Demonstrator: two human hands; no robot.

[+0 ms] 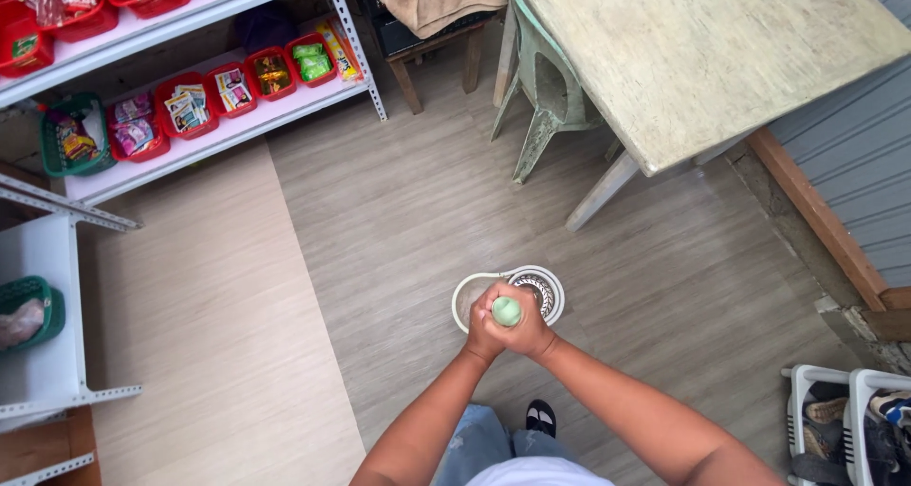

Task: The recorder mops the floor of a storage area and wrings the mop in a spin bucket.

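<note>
Both my hands are wrapped around the top of a pale green mop handle point(506, 310) seen end-on. My left hand point(486, 329) grips it from the left and my right hand point(531, 332) from the right, fingers closed. Directly below stands a white spin mop bucket point(462, 296) on the wood-look floor, with its round metal wringer basket point(537, 288) on the right side. The mop head is hidden under my hands. My foot in a black sandal point(540, 416) shows beneath my arms.
A worn wooden table point(693, 49) and a pale green plastic chair point(546, 97) stand at the upper right. White metal shelving point(237, 116) with red and green baskets of packets lines the upper left. A white shoe rack point(845, 429) sits at the lower right.
</note>
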